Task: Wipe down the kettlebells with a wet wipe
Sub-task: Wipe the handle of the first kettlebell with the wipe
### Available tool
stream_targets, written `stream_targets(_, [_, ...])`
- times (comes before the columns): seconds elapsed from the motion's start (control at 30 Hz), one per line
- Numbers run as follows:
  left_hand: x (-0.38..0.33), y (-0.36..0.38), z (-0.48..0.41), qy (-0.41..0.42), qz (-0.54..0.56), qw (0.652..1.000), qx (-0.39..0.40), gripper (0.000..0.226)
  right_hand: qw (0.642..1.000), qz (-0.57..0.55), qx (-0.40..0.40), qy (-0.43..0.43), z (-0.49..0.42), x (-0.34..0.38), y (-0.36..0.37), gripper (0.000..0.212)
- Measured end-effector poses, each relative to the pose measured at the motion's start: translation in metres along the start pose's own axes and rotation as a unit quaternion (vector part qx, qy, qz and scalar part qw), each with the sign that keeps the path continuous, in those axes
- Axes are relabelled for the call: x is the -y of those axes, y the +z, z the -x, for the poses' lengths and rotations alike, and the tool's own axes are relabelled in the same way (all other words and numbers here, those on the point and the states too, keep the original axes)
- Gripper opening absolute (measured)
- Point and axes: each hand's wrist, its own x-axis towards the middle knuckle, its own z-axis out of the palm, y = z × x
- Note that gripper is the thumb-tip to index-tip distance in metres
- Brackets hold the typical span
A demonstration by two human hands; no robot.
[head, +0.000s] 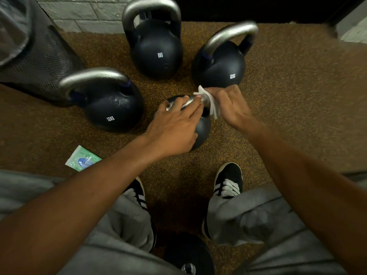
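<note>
one hand steadies, the other wipes the handle

at the upper left of the frame stands a black mesh bin (pixel 39 62), close enough, i judge, to take used wipes. below it, at the lower left, a green wipe packet (pixel 82 158) lies flat on the speckled floor (pixel 297 116), beside the person's knee, where a fresh sheet is within reach.

next comes the left kettlebell (pixel 111 108), marked 12kg, upright with its handle towards the bin. the back kettlebell (pixel 156 54) stands at the top centre by the brick wall. neither is touched, and whether they have been wiped i cannot tell.

in the middle, the left hand (pixel 174 124) lies over the small kettlebell (pixel 201 132), fingers fairly straight and spread across the steel handle, thumb down on the dark body. it holds nothing; it seems to press the bell to the floor so that it does not rock under the rubbing. at the bottom centre, between the shoes, another dark kettlebell (pixel 188 253) is partly seen.

just right of those fingers the wet wipe (pixel 210 104) is wrapped round the far end of the same handle, and the right hand (pixel 232 106) curls closed about it, so the cloth meets the bar all round.

behind that hand stands the right kettlebell (pixel 222 68), also 12kg, tilted handle to the upper right, apart from the small one.
</note>
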Motion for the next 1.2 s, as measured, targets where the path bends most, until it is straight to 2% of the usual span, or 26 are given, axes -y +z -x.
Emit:
stream_targets(0.1, [-0.001,-0.002,0.000,-0.002,0.009,1.000,-0.004,0.078,0.993,-0.002,-0.110,-0.032,0.027,0.005,0.009,0.041])
stream_targets(0.17, [-0.001,-0.002,0.000,-0.001,0.010,1.000,-0.004,0.077,0.989,0.035,-0.139,-0.027,0.038,0.007,0.020,0.053])
stream_targets(0.3, [-0.001,-0.001,0.000,0.000,0.010,1.000,-0.003,0.078,0.990,0.047,-0.134,-0.007,0.041,0.009,0.030,0.060])
stream_targets(0.43, [0.000,0.001,0.001,0.003,0.005,1.000,-0.005,0.079,0.991,-0.021,-0.129,0.033,0.016,0.016,0.025,0.043])
stream_targets(0.5, [0.001,0.001,0.000,0.001,0.006,1.000,-0.002,0.079,0.992,-0.037,-0.100,0.060,-0.003,0.015,0.020,0.037])
stream_targets(0.57, [0.001,0.000,0.000,-0.001,0.008,1.000,0.002,0.078,0.997,-0.008,-0.050,0.053,-0.012,0.013,0.013,0.038])
stream_targets(0.63, [0.001,-0.002,0.000,0.001,0.008,1.000,0.002,0.079,0.998,-0.010,-0.038,0.048,-0.012,0.012,0.008,0.037])
stream_targets(0.7, [0.001,-0.002,0.000,0.003,0.011,1.000,0.003,0.079,0.997,-0.022,-0.064,0.041,-0.002,0.012,0.006,0.032])
stream_targets(0.8, [0.001,-0.003,0.000,0.003,0.011,1.000,0.005,0.078,0.989,-0.054,-0.120,0.068,0.019,0.013,0.010,0.039])
stream_targets(0.9, [0.000,-0.002,0.000,0.001,0.011,1.000,0.004,0.079,0.978,-0.085,-0.175,0.077,0.037,0.012,0.017,0.037])
stream_targets(1.07, [0.000,-0.001,0.000,0.000,0.006,1.000,0.006,0.080,0.981,0.006,-0.195,-0.002,0.052,0.010,0.033,0.033])
stream_targets(1.2, [0.000,-0.001,0.001,-0.002,0.006,1.000,0.003,0.081,0.983,0.032,-0.183,-0.013,0.030,0.010,0.028,0.035])
